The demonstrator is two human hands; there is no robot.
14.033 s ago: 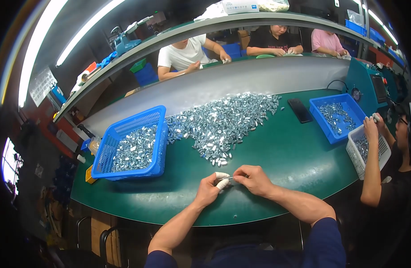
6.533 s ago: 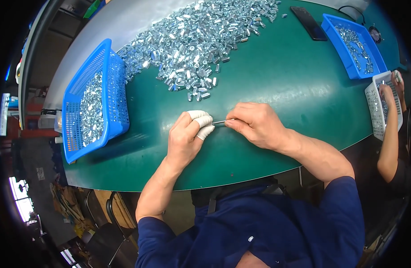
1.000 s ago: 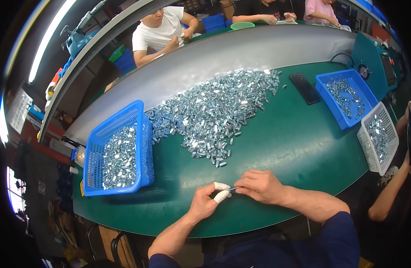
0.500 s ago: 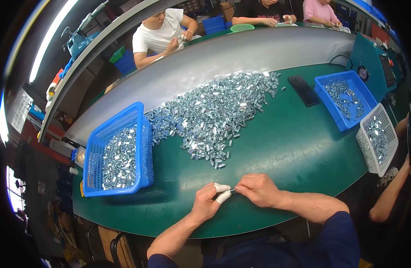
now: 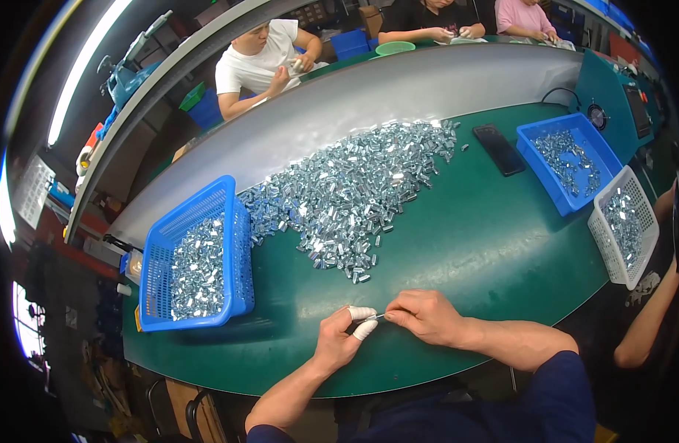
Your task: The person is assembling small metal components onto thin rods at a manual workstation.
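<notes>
My left hand [image 5: 338, 338] is closed in a pinch near the table's front edge, with white wraps on its thumb and forefinger. Between those fingertips sits a small shiny metal piece [image 5: 371, 318], mostly covered. Just to its right, my right hand [image 5: 429, 317] pinches a thin metal pin [image 5: 381, 316] that points at the piece. How far the pin reaches into it is too small to tell. Beyond both hands spreads a big heap of small silvery metal pieces [image 5: 347, 196] on the green table [image 5: 457, 244].
A blue basket [image 5: 243, 273] of metal pieces stands at left. To the right are a black phone [image 5: 498, 150], a blue tray [image 5: 539, 166] and a white basket [image 5: 611, 244], both holding pieces. A grey metal partition [image 5: 428, 85] runs behind the heap. Co-workers sit beyond it; another person's arm shows at far right.
Both hands have shifted very slightly left, still meeting at the small piece. The whole view has moved a little. Across the partition, a co-worker's hands have changed position.
</notes>
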